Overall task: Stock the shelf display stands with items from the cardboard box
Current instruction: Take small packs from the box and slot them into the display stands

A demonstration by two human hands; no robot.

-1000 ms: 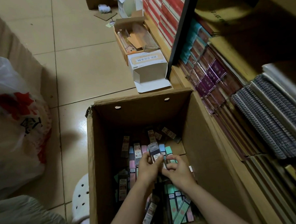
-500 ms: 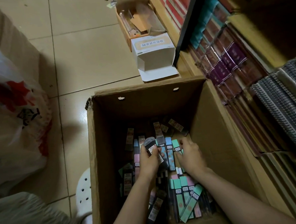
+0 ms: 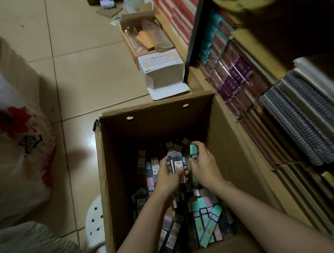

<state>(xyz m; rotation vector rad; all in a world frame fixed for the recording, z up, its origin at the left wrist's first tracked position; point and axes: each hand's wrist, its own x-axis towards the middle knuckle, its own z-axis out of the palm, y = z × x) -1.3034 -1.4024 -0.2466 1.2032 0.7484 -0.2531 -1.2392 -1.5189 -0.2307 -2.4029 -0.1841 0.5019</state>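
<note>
A tall open cardboard box stands on the floor, its bottom covered with several slim stationery packs in green, pink, blue and black. Both my hands are inside it. My left hand grips a small bundle of dark packs held upright. My right hand pinches a green-topped pack just right of that bundle. The shelf stand rises to the right of the box, filled with purple-labelled packs and spiral notebooks.
A white carton and an open brown carton sit on the tiled floor beyond the box, against the shelf. A plastic bag with red print lies left. A white perforated stool is beside the box's near left corner.
My right hand lifted a green-topped pack off the pile toward the left hand's bundle. The left hand raised its bundle slightly. The view shifted a little.
</note>
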